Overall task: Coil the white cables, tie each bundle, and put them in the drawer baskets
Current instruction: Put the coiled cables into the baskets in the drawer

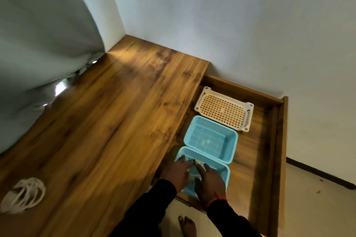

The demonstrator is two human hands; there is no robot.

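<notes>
A white cable bundle (194, 172) lies in the nearest blue basket (221, 176) of the open drawer (269, 140). My left hand (178, 171) and my right hand (210, 183) rest on it from either side, fingers fairly straight, and hide most of it. Behind this basket stands a second blue basket (211, 138) with nothing seen in it. Farther back a cream basket (224, 108) looks bare too. A loose coil of white cable (24, 194) lies on the wooden desk top (107, 113) at the lower left.
A grey curtain (38, 44) hangs over the desk's left side. White walls close the corner behind the desk and drawer. The drawer's front panel (280, 159) stands out to the right. My bare foot (186, 225) is on the pale floor below the drawer.
</notes>
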